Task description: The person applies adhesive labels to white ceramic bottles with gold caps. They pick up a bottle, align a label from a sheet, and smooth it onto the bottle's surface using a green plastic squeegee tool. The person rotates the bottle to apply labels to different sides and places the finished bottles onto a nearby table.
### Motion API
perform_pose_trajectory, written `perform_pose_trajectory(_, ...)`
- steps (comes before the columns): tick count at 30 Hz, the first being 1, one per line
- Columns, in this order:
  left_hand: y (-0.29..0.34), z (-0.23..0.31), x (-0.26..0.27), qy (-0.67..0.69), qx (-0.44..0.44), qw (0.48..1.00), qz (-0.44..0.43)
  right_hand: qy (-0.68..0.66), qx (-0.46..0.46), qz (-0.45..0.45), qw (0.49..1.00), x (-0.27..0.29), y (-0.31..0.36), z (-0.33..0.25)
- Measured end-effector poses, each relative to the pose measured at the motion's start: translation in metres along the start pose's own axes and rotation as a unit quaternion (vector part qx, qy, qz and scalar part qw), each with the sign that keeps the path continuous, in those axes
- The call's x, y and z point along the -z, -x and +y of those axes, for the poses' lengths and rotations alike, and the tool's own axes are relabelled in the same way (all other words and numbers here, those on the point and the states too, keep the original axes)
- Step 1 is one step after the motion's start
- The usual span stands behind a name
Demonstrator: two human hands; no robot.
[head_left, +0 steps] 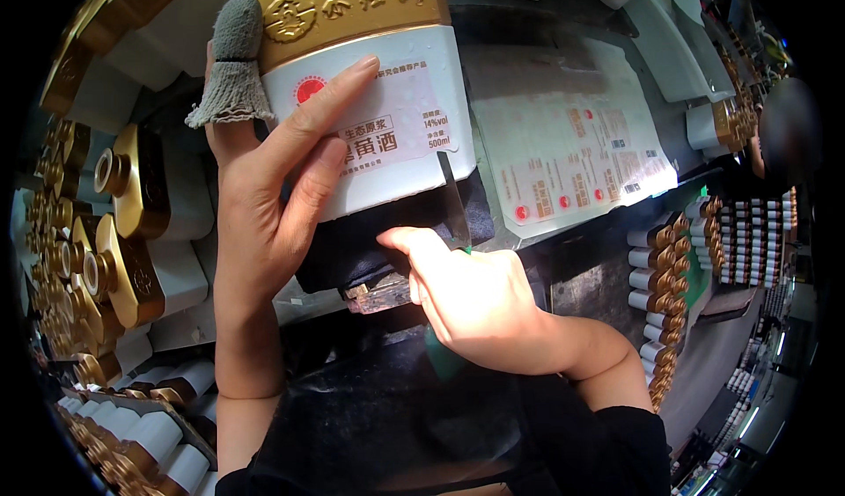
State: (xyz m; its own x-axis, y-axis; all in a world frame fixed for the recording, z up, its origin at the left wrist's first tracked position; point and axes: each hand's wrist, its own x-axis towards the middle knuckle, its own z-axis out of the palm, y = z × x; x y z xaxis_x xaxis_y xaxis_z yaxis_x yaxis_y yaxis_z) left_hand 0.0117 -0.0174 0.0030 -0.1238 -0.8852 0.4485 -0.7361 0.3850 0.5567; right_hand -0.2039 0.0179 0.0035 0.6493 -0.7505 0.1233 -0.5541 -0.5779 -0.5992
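Note:
A flat bottle (387,179) with a white body and a gold embossed upper part lies tilted over a dark cloth (361,249). On its white face is a clear printed label (405,100) with a red round mark. My left hand (264,179) holds the bottle at its left side, index finger and thumb laid across the label. A grey knitted finger cover (236,60) sits on another finger of that hand. Closed round a thin knife, my right hand (480,298) is just below the bottle. The knife's dark narrow blade (454,201) points up against the bottle's lower right edge.
A sheet of labels (563,144) on pale backing lies to the right of the bottle. Many gold-and-white bottles (145,188) crowd the left side. More stand in rows (660,293) at the right. A clear block-like object (380,295) rests under the cloth's near edge.

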Motion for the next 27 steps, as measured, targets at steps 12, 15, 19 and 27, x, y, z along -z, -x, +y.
perform_pose_trajectory(12, 0.0012, 0.0031, 0.0036, 0.014, -0.001, 0.998, -0.053, 0.024, 0.012, 0.009, 1.000, -0.0012, -0.0052, -0.0001)
perform_pose_trajectory(15, 0.0000, 0.0050, 0.0033, 0.006, 0.008, 0.999, -0.054, 0.016, 0.009, 0.012, 1.000, -0.0010, -0.0048, 0.0010)
perform_pose_trajectory(19, -0.0008, 0.0031, 0.0012, 0.014, -0.008, 0.999, -0.044, 0.009, 0.002, 0.008, 1.000, -0.0009, -0.0047, 0.0014)
perform_pose_trajectory(27, 0.0008, 0.0042, 0.0030, 0.027, 0.017, 0.998, -0.052, 0.006, 0.002, 0.000, 1.000, 0.0005, -0.0064, 0.0002)
